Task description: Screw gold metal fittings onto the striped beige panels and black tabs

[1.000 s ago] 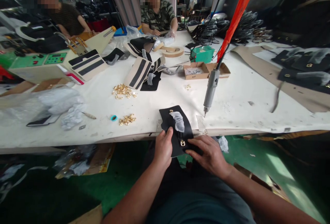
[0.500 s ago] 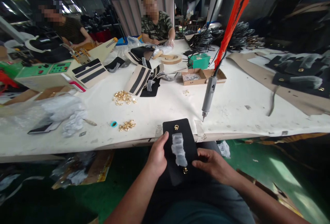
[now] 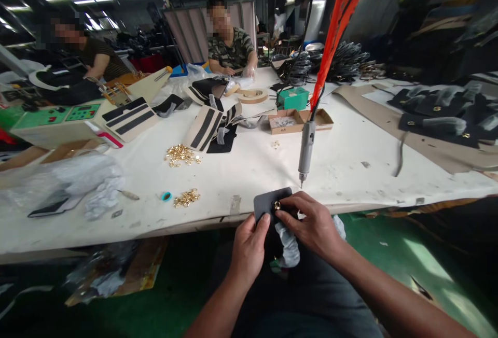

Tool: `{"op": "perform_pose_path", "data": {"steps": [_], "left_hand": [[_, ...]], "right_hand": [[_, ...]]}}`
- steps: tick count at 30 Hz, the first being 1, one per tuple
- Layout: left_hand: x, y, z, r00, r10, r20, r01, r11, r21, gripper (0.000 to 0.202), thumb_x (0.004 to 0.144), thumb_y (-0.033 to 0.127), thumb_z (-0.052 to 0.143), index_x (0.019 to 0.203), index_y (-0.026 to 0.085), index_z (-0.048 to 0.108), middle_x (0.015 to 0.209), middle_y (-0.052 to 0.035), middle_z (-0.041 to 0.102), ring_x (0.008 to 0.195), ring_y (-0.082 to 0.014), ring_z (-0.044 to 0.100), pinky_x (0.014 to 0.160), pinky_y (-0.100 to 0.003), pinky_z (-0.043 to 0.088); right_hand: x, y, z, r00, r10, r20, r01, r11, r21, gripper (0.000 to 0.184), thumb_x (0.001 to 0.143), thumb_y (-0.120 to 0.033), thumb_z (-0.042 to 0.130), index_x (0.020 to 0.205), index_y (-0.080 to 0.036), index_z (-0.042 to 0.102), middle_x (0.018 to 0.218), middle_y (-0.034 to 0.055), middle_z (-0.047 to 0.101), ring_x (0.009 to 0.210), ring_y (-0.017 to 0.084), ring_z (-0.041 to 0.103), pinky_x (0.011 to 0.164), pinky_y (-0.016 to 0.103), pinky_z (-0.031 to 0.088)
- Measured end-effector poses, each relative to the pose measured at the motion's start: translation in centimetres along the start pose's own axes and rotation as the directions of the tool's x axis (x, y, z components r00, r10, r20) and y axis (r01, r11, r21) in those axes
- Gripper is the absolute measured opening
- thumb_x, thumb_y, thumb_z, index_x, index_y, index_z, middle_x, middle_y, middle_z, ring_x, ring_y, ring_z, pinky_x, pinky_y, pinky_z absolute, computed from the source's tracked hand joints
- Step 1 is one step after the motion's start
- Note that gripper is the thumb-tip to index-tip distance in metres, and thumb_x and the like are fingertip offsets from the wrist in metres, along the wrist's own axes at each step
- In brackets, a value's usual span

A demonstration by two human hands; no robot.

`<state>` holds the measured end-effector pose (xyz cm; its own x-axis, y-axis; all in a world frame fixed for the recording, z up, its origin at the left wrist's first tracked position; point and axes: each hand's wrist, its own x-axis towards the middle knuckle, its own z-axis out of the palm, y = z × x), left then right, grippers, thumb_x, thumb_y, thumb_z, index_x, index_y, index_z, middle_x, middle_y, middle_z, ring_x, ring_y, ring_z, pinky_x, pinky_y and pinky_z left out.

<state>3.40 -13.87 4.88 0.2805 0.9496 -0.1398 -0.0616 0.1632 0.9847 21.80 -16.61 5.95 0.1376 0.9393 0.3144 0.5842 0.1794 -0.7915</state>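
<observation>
A black flat panel (image 3: 266, 202), tilted at the table's front edge, is gripped along its left side by my left hand (image 3: 249, 250), thumb on top. Near its upper end sits a small gold metal fitting (image 3: 277, 205). My right hand (image 3: 311, 221) has its thumb and index finger closed at that fitting. Below, a strip wrapped in clear plastic (image 3: 288, 247) hangs over the panel's dark lower part, which is partly hidden by my hands. An electric screwdriver (image 3: 307, 146) hangs just beyond, its bit pointing down.
Gold fittings (image 3: 187, 198) lie in piles on the white table (image 3: 241, 172), beside a blue tape ring (image 3: 166, 196). Cardboard boxes (image 3: 286, 123) hold small parts. More black panels (image 3: 431, 123) lie at right. Two people sit across the table. A green-topped machine (image 3: 58, 115) stands at left.
The panel has tipped, its top end now raised. My right hand has moved up from its right edge to the upper gold fitting. The view has shifted slightly.
</observation>
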Motion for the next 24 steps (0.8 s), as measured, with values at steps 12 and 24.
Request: {"op": "perform_pose_path", "data": {"steps": [12, 24], "left_hand": [[0.1, -0.2, -0.1, 0.998, -0.011, 0.054, 0.012, 1.0, -0.009, 0.043, 0.097, 0.051, 0.069, 0.123, 0.018, 0.079, 0.116, -0.0083, 0.08, 0.108, -0.0276, 0.07, 0.097, -0.033, 0.053], [-0.2, 0.5, -0.6, 0.995, -0.007, 0.102, -0.004, 0.995, 0.103, 0.042, 0.097, 0.052, 0.066, 0.119, 0.02, 0.08, 0.111, -0.006, 0.082, 0.107, -0.0298, 0.072, 0.097, -0.034, 0.054]], "right_hand": [[-0.3, 0.6, 1.0, 0.999, -0.01, -0.053, 0.019, 0.984, 0.176, 0.002, 0.093, -0.026, 0.077, 0.094, -0.024, 0.077, 0.09, 0.0024, 0.072, 0.081, 0.017, 0.069, 0.073, 0.029, 0.055], [0.5, 1.4, -0.4, 0.964, -0.242, 0.107, 0.229, 0.966, 0.12, 0.014, 0.101, -0.027, 0.071, 0.109, -0.024, 0.082, 0.097, 0.006, 0.075, 0.087, 0.017, 0.071, 0.079, 0.029, 0.057]]}}
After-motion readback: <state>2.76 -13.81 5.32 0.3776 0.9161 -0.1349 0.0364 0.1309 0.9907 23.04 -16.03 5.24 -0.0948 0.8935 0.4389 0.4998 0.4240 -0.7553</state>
